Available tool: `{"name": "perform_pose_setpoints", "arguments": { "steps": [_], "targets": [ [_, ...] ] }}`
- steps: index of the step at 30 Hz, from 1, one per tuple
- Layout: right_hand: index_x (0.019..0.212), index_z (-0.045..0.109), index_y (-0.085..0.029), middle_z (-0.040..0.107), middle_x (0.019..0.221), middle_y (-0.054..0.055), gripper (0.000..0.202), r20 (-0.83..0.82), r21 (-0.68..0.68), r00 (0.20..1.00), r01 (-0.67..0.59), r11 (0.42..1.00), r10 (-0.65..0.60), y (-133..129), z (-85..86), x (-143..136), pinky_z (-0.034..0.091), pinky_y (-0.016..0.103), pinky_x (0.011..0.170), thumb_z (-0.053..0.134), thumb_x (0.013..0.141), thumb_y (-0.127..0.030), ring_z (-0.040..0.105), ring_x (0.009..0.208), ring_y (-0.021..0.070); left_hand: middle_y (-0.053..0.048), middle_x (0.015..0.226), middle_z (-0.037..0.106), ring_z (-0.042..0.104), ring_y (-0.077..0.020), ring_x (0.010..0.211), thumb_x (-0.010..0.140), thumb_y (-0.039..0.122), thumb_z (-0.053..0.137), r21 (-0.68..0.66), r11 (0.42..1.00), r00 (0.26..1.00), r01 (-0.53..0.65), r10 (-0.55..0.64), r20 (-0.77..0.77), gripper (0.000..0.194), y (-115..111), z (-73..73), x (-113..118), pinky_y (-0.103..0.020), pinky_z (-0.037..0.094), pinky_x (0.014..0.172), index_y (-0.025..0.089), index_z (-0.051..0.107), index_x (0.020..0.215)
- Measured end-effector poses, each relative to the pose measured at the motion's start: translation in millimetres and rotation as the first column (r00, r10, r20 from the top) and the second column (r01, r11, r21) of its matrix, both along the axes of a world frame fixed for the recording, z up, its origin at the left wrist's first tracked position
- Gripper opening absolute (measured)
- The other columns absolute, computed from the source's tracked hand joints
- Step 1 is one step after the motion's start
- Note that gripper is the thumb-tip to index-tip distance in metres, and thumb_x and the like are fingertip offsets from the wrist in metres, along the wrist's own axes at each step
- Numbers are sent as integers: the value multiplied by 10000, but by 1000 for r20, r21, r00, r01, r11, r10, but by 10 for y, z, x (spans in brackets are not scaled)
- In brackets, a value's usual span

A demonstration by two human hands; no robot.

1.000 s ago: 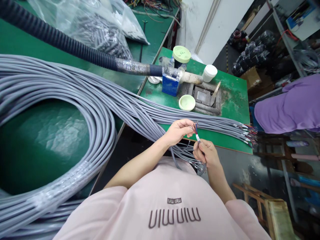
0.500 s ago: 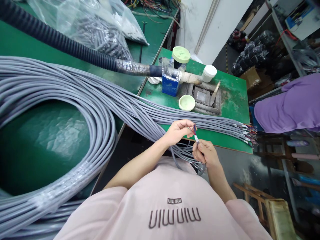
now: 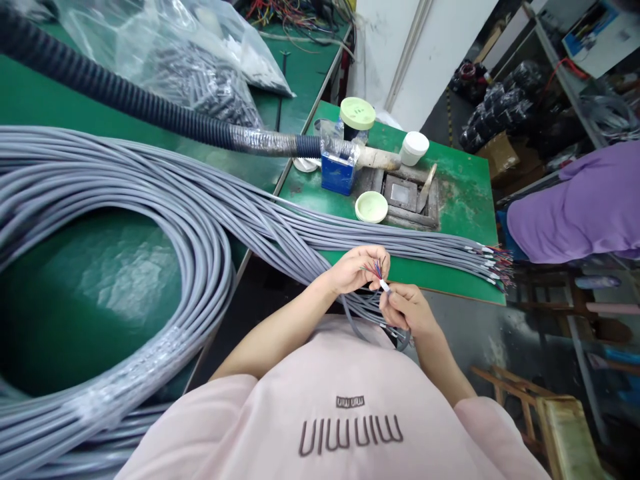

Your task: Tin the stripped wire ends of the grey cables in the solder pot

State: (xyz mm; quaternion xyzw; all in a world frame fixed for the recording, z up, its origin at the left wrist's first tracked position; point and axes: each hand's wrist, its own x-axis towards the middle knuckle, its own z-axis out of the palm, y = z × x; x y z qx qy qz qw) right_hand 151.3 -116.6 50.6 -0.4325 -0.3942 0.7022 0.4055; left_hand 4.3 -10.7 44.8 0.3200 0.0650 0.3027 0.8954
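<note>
A grey multi-core cable [image 3: 387, 288] is pinched in my right hand [image 3: 404, 308] just below its white-wrapped end. Thin coloured wires [image 3: 376, 269], red, green and blue among them, fan out of that end. My left hand [image 3: 357, 268] curls around these wires, its thumb and fingers closed at them; which strands it grips is too small to tell. Behind both hands, a thick bundle of grey cables [image 3: 345, 235] runs along the green table, with stripped wire ends [image 3: 500, 267] at its right end. More cable ends [image 3: 367, 310] hang below my hands.
A large cable coil [image 3: 200, 240] lies at left. Across the back runs a black corrugated hose [image 3: 165, 107], ending by a blue box [image 3: 337, 173]. A soldering pot [image 3: 401, 192], a green dish [image 3: 371, 207] and a white jar [image 3: 415, 148] stand behind the cables. A person in purple [image 3: 575, 207] is at right.
The coloured wires have gone from a tight upright bunch to a spread fan leaning left. My left hand has shifted slightly down, and the cable end in my right hand has moved a little left.
</note>
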Motion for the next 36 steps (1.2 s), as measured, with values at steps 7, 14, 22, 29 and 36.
{"name": "perform_pose_setpoints", "arguments": {
  "steps": [7, 14, 22, 29, 36],
  "targets": [
    [767, 630, -147, 415, 335, -95, 364, -42, -6, 999, -17, 1000, 16, 4, 4, -4, 256, 205, 368, 605, 855, -499, 265, 278, 49, -21, 617, 572, 574, -127, 491, 665, 367, 800, 40, 999, 1000, -9, 10, -22, 299, 14, -86, -32, -228, 465, 430, 109, 657, 715],
    [761, 625, -145, 409, 332, -96, 362, -49, -17, 999, -19, 1000, 19, 9, -9, -4, 253, 204, 367, 600, 858, -493, 268, 278, 50, -23, 644, 571, 596, -134, 515, 630, 412, 834, 112, 993, 998, -30, 36, -57, 341, 55, -96, -57, -248, 486, 464, 112, 697, 712],
    [785, 633, -141, 408, 352, -95, 352, 46, 25, 998, -34, 999, 32, 11, 5, 28, 235, 202, 373, 557, 889, -469, 265, 292, 45, -7, 596, 560, 567, -116, 479, 687, 368, 791, 43, 999, 999, -23, 24, -25, 301, 18, -57, -32, -213, 442, 429, 118, 624, 667],
    [1074, 617, -192, 546, 579, -58, 262, 506, 237, 833, 117, 965, -225, 35, 234, 120, 379, 209, 483, 598, 873, -360, 478, 478, 83, 4, 558, 592, 582, -116, 432, 673, 352, 777, -93, 991, 993, -91, 84, -78, 317, -49, -70, 66, -217, 485, 447, 130, 553, 707],
    [1327, 519, -254, 621, 784, -18, 549, 595, 408, 725, 98, 908, -346, 69, 344, 26, 442, 252, 617, 680, 803, -285, 519, 636, 117, 21, 586, 627, 588, -85, 472, 663, 236, 743, -49, 977, 955, -206, 189, -229, 222, -183, -118, 254, -178, 463, 488, 144, 556, 737]
  ]
}}
